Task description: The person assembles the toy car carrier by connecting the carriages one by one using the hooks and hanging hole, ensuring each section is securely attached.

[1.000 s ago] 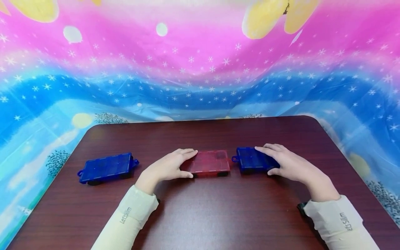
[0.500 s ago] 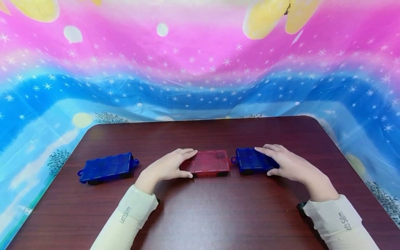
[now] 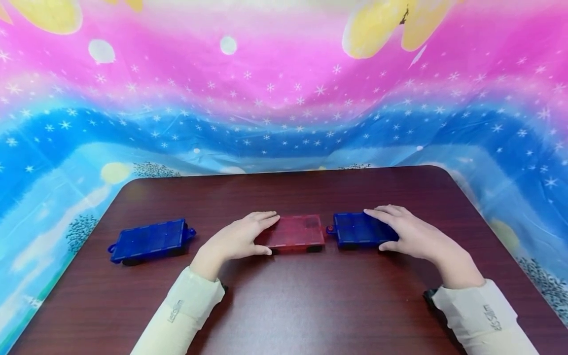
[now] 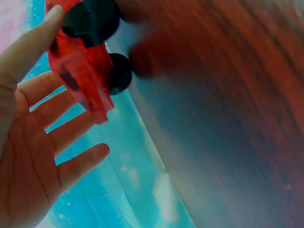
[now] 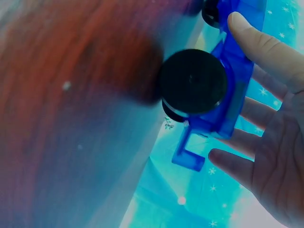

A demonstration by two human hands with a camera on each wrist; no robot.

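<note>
A see-through red toy car base (image 3: 296,231) with black wheels stands at mid-table. My left hand (image 3: 237,237) holds its left end between thumb and fingers; the left wrist view shows the thumb on the near side of the red car base (image 4: 78,71). To its right is a blue toy car base (image 3: 357,230), its right end held between the thumb and fingers of my right hand (image 3: 414,234). Its left ring (image 3: 330,230) lies over the red one's coupling, with a red peg showing inside. In the right wrist view a blue hook (image 5: 188,161) sticks out of its other end.
Another blue toy car base (image 3: 148,240), with a ring at its left and a hook at its right, stands left of my left hand. The brown wooden table (image 3: 293,305) ends at a patterned cloth backdrop (image 3: 275,123).
The right-hand blue car base has shifted slightly left and down in view, and a red peg now shows inside its ring. Both hands keep their hold.
</note>
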